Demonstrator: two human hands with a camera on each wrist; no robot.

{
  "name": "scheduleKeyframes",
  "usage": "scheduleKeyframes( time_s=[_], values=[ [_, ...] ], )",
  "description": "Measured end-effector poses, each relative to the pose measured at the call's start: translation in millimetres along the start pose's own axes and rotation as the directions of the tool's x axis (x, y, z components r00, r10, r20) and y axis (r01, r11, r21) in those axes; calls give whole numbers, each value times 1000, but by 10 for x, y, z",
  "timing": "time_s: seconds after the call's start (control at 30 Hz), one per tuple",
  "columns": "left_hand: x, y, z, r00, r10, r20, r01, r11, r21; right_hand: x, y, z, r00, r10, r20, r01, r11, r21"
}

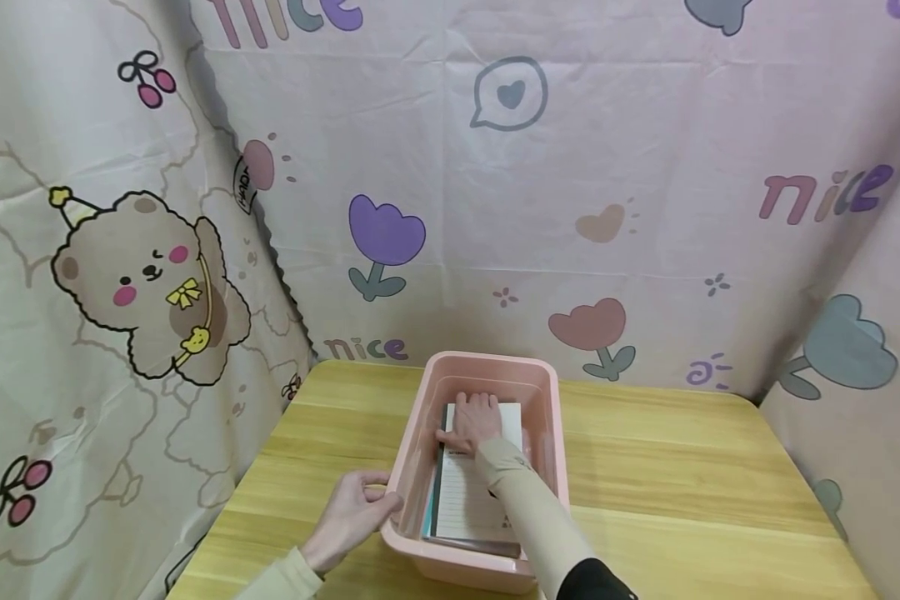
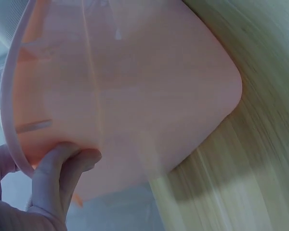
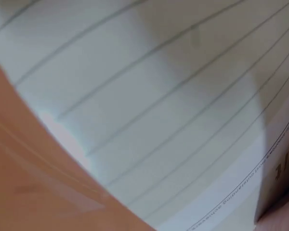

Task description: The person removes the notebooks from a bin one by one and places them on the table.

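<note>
A pink plastic bin [image 1: 487, 550] stands on the wooden table. My left hand [image 1: 351, 515] pinches its rim at the near left corner. In the left wrist view, bent fingers [image 2: 53, 173] lie against the bin's outer wall [image 2: 159, 96], with the thumb over the rim. My right hand [image 1: 477, 421] reaches inside and rests on the far part of a lined notebook [image 1: 468, 500], its thumb stretched toward the notebook's left edge. In the right wrist view the ruled page [image 3: 159, 96] fills most of the picture; only a sliver of the hand shows at lower right.
Beneath the notebook, a light blue edge [image 1: 427, 521] and a brownish edge [image 1: 487, 547] of other items show. The wooden table [image 1: 682, 467] extends to both sides of the bin. Printed cloth [image 1: 450, 208] hangs behind it and at the left and right.
</note>
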State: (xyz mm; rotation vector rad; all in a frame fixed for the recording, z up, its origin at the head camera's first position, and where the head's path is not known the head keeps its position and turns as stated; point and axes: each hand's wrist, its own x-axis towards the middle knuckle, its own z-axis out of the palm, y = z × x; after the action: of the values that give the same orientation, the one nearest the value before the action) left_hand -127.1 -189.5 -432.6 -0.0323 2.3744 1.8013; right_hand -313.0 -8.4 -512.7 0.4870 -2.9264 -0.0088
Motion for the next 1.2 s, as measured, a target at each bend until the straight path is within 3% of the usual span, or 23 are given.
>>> scheduleKeyframes(
  time_s=[0.33,0.6,0.93,1.2],
  values=[
    [-35,-15,-53,998,-24,-57,24,1000,-13,66,-73,-311,991,-67,-115,62,997,-46],
    [-50,-27,-55,992,-45,-119,46,999,-1,122,-130,-678,994,-68,-86,66,998,-21],
    [-71,-52,-73,984,-63,-170,66,998,14,157,-27,-1474,992,-91,-84,93,996,13],
    [-88,-39,-77,987,-76,-140,79,997,14,165,211,-2034,995,-97,-34,98,994,56]
  ],
)
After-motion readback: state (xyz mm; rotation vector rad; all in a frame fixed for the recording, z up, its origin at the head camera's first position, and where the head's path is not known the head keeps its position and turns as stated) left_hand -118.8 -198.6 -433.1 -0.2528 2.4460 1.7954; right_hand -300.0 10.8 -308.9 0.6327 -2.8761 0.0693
